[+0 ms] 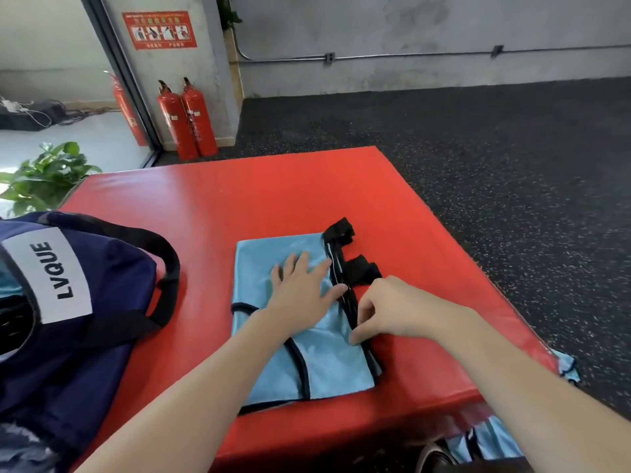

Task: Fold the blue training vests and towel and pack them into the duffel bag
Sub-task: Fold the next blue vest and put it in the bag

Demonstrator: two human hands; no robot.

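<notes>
A light blue training vest [317, 360] with black trim lies folded lengthwise on the red mat [273, 192]. Its black straps [355, 257] stick out at the far right edge. My left hand [304, 288] presses flat on the vest's upper half, fingers spread. My right hand [382, 312] pinches the vest's black-trimmed right edge. The navy duffel bag [85, 336] with a white LVQUE label stands open at the left on the mat. More blue vest fabric [488, 442] hangs off the mat's near right side, and another piece [568, 367] lies at its right edge.
A potted green plant [47, 175] stands past the mat's left corner. Two red fire extinguishers [187, 121] lean against the wall behind, a third [128, 110] beside them. Dark speckled rubber floor [495, 165] surrounds the mat. A shoe tip [432, 455] shows below.
</notes>
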